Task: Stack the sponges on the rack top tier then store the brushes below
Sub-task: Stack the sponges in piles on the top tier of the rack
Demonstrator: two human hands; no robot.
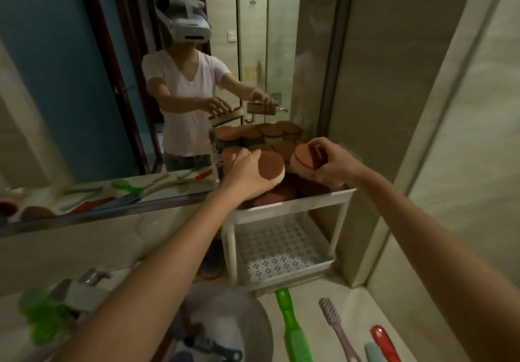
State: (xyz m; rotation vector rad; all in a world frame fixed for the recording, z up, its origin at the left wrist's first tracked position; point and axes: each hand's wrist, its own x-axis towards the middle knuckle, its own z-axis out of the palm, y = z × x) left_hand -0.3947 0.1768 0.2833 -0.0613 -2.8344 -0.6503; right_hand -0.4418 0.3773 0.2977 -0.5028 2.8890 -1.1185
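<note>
Brown scouring face up, one sponge (271,168) sits in the left hand (244,174), fingers curled round its pale body, right over the rack's top tier (295,203). It's held flat, I'd say, so it can drop straight onto the pile (281,192) lying there. Move right and the right hand (334,164) grips a second sponge (302,161), tilted on edge just beside the first, probably next in line. So that's two sponges in hand, one each; the heap beneath is several, too overlapped to count. Down below, the perforated lower tier (278,252) holds no brushes yet. On the counter (354,299) in front lie four: a green brush (292,330), a pale toothbrush (334,322), a teal handle (372,353) and a red handle (384,342), all within easy reach for the second step.
</note>
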